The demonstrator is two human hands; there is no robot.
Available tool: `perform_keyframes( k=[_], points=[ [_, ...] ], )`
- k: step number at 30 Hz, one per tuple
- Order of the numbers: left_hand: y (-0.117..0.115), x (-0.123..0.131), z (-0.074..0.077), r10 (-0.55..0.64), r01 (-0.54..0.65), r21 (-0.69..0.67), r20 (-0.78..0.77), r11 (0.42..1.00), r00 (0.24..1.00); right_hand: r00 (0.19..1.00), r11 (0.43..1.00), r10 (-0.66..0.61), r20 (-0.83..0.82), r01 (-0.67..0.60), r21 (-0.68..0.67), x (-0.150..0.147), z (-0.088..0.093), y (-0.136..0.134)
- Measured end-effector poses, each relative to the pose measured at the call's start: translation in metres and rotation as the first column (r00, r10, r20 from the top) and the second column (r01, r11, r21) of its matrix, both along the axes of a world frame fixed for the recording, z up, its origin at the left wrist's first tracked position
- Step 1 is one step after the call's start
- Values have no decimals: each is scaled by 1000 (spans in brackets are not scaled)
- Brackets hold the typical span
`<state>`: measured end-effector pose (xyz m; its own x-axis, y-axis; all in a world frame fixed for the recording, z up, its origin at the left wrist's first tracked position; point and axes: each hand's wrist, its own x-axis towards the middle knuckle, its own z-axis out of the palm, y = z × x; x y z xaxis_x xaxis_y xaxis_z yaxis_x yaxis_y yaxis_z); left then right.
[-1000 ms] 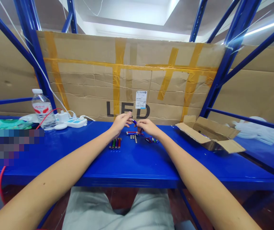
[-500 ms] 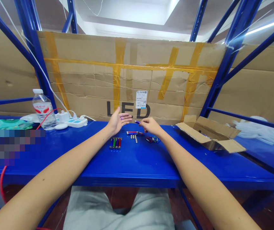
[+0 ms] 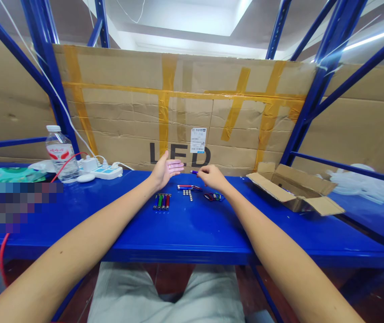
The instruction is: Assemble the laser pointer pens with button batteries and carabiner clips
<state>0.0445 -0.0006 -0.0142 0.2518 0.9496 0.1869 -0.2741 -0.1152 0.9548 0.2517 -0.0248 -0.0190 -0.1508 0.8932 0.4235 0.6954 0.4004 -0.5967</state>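
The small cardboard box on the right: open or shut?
Open: the small cardboard box has its flaps spread outward, its inside showing.

Left hand (image 3: 165, 171) open, palm turned inward, thumb up, fingers extended toward right hand (image 3: 212, 176). Right fingers curled, thumb side in pinch grip, wrist bent slightly inward. Hands apart, near same height. Both forearms bare, reaching forward, converging. Left forearm (image 3: 87, 237), right forearm (image 3: 272, 233) angled roughly symmetric.
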Motion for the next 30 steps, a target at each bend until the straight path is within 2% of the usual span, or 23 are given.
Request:
perform_keyframes(
  k=[11,19,24,30],
  points=[
    [0,2,0,4,-3,19,-52,1000,999,999,999,-15,37,13,53,-3,0,-1],
    [-2,3,0,11,-9,-36,55,999,998,996,991,15,89,-27,132,-3,1,-1],
    [0,4,-2,11,-11,-8,44,1000,999,1000,993,14,26,-17,119,-5,1,-2],
    [2,4,-4,15,-15,-5,48,1000,999,999,991,10,45,-16,135,-5,0,0]
  ],
)
